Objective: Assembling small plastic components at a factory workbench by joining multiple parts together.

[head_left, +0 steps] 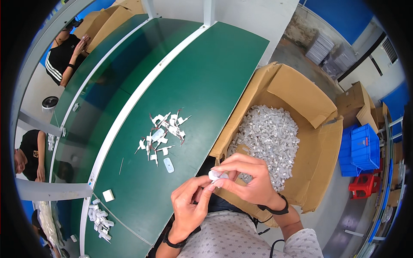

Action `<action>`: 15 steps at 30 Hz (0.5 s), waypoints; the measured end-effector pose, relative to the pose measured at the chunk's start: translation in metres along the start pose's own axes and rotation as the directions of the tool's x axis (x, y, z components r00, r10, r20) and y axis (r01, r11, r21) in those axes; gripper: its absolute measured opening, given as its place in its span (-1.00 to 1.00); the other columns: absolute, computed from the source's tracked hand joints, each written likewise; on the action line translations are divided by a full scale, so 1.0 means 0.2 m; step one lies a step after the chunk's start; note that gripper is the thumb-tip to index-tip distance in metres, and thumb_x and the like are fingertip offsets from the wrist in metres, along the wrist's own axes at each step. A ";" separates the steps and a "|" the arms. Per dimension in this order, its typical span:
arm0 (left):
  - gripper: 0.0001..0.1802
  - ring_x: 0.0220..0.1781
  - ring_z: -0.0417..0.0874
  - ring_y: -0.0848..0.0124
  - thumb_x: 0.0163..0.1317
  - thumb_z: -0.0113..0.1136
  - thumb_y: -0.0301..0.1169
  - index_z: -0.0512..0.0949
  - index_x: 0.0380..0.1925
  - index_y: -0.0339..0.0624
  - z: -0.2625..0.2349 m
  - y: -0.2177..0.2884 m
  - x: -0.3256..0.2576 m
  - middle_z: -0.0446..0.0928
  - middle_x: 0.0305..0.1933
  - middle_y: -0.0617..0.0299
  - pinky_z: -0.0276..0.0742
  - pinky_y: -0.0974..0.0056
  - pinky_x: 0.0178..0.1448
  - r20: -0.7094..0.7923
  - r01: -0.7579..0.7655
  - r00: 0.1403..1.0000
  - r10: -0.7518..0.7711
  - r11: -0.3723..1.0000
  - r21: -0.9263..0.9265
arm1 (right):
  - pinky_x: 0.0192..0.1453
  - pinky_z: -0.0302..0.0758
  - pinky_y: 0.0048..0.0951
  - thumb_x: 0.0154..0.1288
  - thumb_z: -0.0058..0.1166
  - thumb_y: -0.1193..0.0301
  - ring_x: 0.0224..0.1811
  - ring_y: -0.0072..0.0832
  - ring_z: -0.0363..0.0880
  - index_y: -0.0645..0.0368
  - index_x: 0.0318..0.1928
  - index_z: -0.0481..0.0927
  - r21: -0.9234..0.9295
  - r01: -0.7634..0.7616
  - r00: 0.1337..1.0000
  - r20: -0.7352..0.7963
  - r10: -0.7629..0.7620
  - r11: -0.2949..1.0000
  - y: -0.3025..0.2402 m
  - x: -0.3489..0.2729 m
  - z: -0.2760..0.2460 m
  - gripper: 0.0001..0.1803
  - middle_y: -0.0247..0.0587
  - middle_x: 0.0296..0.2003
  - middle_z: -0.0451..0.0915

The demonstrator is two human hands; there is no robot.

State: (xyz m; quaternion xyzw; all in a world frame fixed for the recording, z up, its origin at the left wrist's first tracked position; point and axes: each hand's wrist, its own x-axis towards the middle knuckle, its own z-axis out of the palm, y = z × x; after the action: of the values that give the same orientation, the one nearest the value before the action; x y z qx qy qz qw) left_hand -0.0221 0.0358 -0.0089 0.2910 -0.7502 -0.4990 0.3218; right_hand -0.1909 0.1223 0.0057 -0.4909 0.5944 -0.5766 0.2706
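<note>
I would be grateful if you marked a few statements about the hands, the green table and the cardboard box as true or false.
1. The left hand and the right hand meet at a small white part. True.
2. The open cardboard box is left of the green table. False: it is on the right.
3. Each wrist wears a dark band. True.
4. The box is empty. False: it holds a heap of small white pieces.
5. The red stool stands on the table. False: it is off to the right, near blue crates.
</note>
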 end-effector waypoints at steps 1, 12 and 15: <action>-0.85 -0.63 0.26 0.56 0.21 0.39 -0.59 0.68 -0.21 -0.30 0.01 0.02 0.00 0.54 -0.53 0.27 0.17 0.39 -0.52 -0.004 0.002 1.000 -0.002 1.000 0.000 | -0.36 0.55 -0.63 0.17 0.41 0.57 -0.51 -0.69 0.60 0.26 -0.04 0.75 0.014 0.025 1.000 -0.011 -0.025 1.000 0.02 -0.01 0.01 -0.70 -0.16 -0.16 0.71; -0.77 -0.54 0.37 0.56 0.10 0.48 -0.60 0.66 -0.24 -0.27 -0.05 -0.01 0.03 0.64 -0.40 0.18 0.21 0.47 -0.52 -0.175 -0.342 0.911 0.372 0.922 0.179 | -0.40 0.48 -0.66 0.16 0.44 0.59 -0.50 -0.66 0.62 0.29 -0.12 0.76 0.308 -0.027 0.992 -0.109 0.063 0.951 0.06 -0.02 0.13 -0.75 -0.06 -0.14 0.73; -0.77 -0.56 0.37 0.54 0.06 0.50 -0.60 0.66 -0.28 -0.26 -0.05 0.02 -0.02 0.65 -0.41 0.18 0.20 0.46 -0.51 -0.293 -0.196 0.930 0.223 0.973 0.118 | -0.40 0.49 -0.65 0.12 0.47 0.58 -0.48 -0.65 0.63 0.28 -0.12 0.76 0.197 0.150 0.983 -0.133 -0.125 0.969 0.08 -0.01 0.15 -0.72 -0.07 -0.15 0.73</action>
State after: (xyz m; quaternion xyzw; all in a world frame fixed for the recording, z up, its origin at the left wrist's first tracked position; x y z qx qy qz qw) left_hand -0.0133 0.0348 -0.0029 0.2962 -0.7392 -0.3780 0.4722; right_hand -0.1669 0.1100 -0.0151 -0.4647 0.5112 -0.6808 0.2432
